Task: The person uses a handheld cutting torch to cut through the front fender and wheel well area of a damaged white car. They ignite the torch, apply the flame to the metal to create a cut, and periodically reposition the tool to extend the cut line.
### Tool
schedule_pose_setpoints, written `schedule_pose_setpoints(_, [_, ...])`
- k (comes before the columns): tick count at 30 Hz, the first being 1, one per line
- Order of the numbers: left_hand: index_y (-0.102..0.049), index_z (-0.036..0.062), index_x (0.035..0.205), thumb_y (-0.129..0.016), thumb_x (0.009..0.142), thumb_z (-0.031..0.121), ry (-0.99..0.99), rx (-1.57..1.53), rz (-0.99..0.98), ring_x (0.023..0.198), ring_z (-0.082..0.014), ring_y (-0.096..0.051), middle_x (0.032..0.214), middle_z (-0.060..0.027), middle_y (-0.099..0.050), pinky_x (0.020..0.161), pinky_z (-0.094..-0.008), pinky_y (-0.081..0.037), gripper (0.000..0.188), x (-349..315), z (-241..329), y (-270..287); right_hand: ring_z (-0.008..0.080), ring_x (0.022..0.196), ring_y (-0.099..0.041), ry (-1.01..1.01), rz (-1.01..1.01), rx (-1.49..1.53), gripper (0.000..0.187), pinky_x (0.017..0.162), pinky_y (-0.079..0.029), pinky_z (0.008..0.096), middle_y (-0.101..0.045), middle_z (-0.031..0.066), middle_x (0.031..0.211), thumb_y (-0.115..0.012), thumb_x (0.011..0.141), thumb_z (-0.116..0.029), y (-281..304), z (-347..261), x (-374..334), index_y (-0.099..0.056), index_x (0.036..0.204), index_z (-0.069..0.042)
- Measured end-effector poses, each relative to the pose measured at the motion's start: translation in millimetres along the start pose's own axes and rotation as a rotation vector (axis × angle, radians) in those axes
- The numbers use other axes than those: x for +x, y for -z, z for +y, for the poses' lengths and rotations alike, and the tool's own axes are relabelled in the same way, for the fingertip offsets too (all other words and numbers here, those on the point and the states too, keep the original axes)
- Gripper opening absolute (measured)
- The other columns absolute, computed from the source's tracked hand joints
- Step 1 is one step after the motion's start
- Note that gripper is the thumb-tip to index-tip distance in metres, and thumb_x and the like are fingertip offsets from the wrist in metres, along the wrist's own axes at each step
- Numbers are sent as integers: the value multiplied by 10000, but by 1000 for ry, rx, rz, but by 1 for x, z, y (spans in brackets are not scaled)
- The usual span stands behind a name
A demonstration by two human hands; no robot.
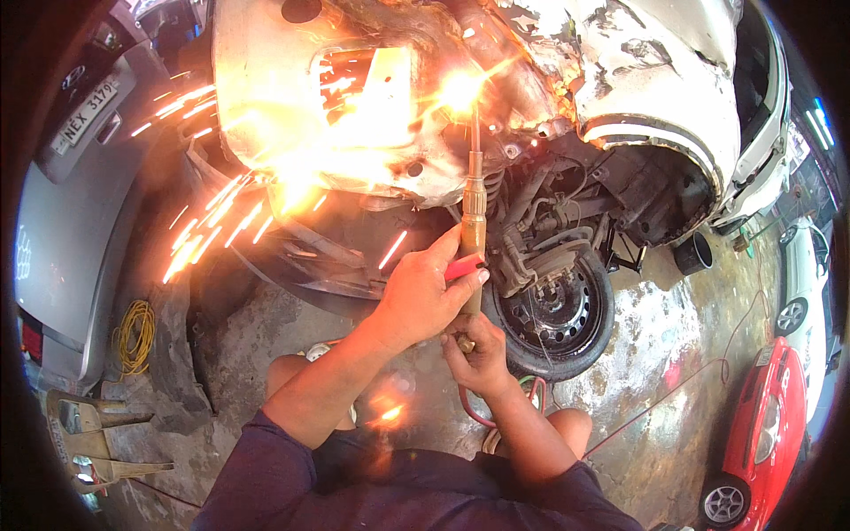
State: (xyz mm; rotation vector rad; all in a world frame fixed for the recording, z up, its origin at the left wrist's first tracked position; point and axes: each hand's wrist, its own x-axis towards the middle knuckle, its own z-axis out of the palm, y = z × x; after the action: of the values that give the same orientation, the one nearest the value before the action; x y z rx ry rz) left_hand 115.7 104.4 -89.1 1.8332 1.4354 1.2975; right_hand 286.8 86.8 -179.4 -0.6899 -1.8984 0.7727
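Note:
A brass gas torch (475,199) points away from me, its thin tip burning bright against the white car body (248,97). Around its upper handle my left hand (425,292) is closed, with a small red-pink piece (463,267) showing between thumb and fingers; its kind is unclear. My right hand (478,354) grips the torch's lower end, by a brass valve knob (465,343). Glare hides where the flame meets the scorched metal. Orange sparks (208,234) spray to the left, below a cut-out in the panel.
Below the body, a black-rimmed wheel (558,323) lies tilted beside exposed suspension parts. Hoses (478,411) run between my legs. A grey car (97,177) stands left, above a coiled yellow cord (135,336). A red car (766,425) and a black bucket (693,254) are right.

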Motion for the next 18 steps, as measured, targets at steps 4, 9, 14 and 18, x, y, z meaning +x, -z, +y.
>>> schedule_pose_setpoints(4, [-552,-27,1514,-799,970,199,-5,3,10,970,-321,-805,1044,-195,-778,859,-406,-613,639,1,-1,0,316,785,-704,-16,-8,23,168,731,-565,396,-676,164,931,-759,892,40,0,0,0,-656,1003,-35])
schedule_pose_setpoints(9, [-565,-42,1490,-808,966,215,14,-14,8,972,-324,-806,1048,-190,-783,852,-409,-615,632,-1,0,0,310,781,-702,-11,-12,27,161,726,-561,394,-673,161,920,-754,891,43,2,-2,1,-655,992,-34])
schedule_pose_setpoints(14, [-576,-42,1477,-813,964,230,-5,12,21,955,-339,-806,1040,-185,-785,829,-419,-617,627,0,1,0,309,782,-703,-39,-14,50,161,725,-561,397,-673,164,920,-748,890,47,1,-3,0,-653,992,-34])
schedule_pose_setpoints(18, [-584,-40,1461,-810,965,229,-21,-17,33,939,-352,-805,1019,-191,-779,818,-429,-616,608,-2,1,0,306,781,-704,-28,-19,33,166,718,-560,393,-675,165,934,-748,891,45,1,-3,-1,-649,998,-32])
